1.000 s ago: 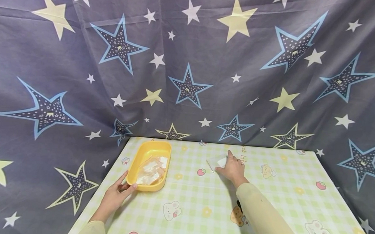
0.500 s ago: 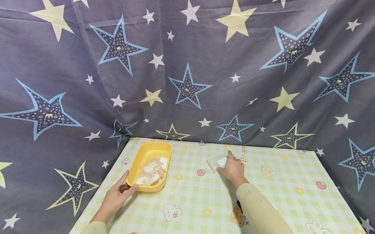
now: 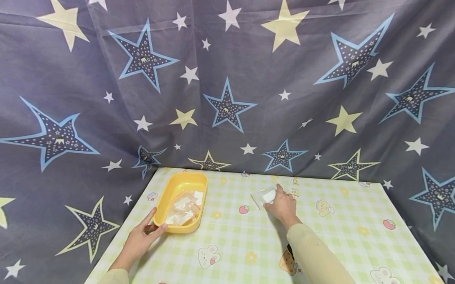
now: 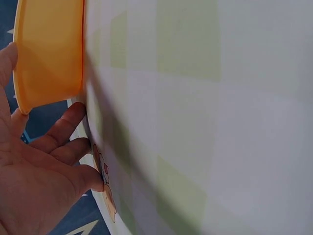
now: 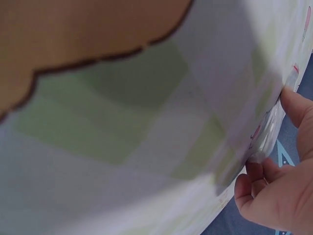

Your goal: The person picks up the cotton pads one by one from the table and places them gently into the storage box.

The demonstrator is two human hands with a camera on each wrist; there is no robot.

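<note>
Sleeves in pale yellow reach in from the near edge of the desk, which wears a green checked cloth with cartoon prints. Near the left edge, the left hand lies relaxed with fingers straight, thumb and fingertips touching the near end of the yellow tray. Clear plastic bags lie inside that tray. Farther in, around the middle of the desk, the right hand curls its fingers round a small clear packet with something white inside, the packet resting on the cloth. Behind the far edge hangs a grey star-print curtain.
</note>
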